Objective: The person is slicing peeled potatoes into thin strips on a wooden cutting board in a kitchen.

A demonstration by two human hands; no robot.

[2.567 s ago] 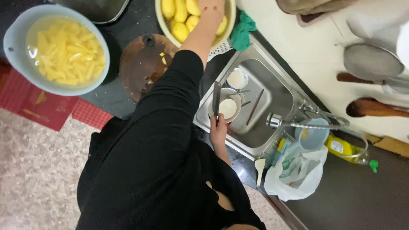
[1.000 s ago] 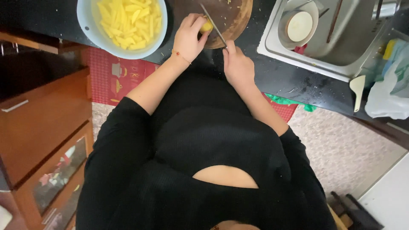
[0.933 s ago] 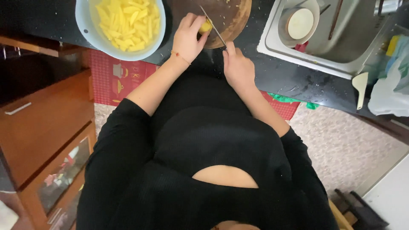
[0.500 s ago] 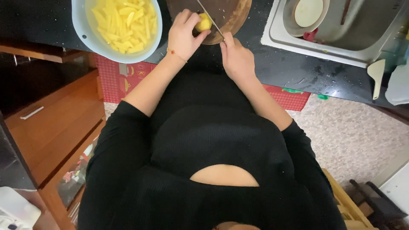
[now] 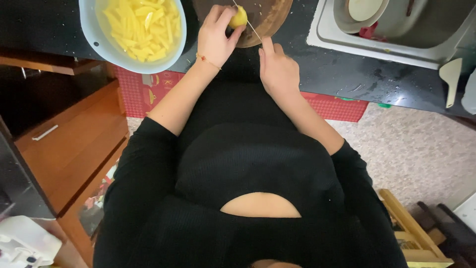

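On the round wooden board [image 5: 270, 20], a peeled yellow potato [image 5: 238, 18] is pinched closed in the left hand [image 5: 216, 37] while a knife [image 5: 248, 25] is gripped in the right hand [image 5: 277, 72], so fingertips are best kept curled back from the blade.

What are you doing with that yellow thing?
A person is cutting a peeled potato on a round wooden board. The left hand holds the potato in place, and the right hand holds a knife with its blade against it. Beside the board, a pale blue bowl holds cut potato strips in water. A sink with dishes is on the other side.
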